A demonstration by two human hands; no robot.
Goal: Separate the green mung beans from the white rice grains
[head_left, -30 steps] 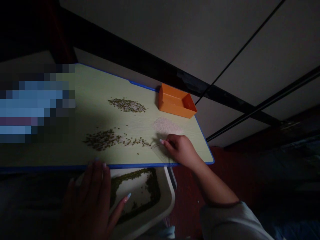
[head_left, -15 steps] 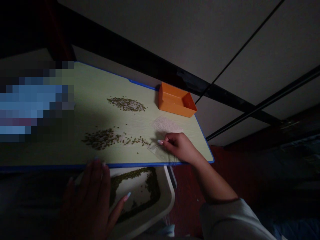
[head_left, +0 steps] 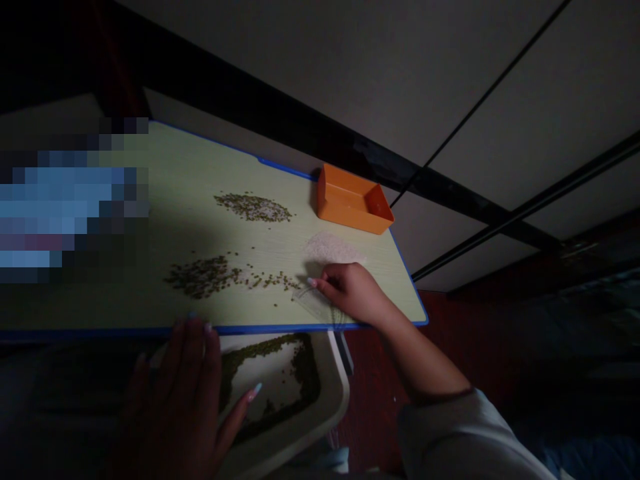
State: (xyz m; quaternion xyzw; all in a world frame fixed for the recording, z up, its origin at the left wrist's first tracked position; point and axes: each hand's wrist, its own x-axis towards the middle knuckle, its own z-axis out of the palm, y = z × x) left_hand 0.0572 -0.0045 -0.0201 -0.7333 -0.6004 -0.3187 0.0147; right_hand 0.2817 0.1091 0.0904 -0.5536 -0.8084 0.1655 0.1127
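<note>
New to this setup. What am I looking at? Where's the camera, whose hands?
No machine here: these are a person's own bare hands. Every picture comes from one camera worn on that person's head, looking forward and down.

The right hand seems to hold a clear flat piece against the pale table; its exact shape is hard to make out. The left hand is spread near the table's edge, hiding part of a white tub with green grains inside.

On the table are an orange box, a pale heap, and two mixed green-and-pale heaps. The area at far left is pixelated.
</note>
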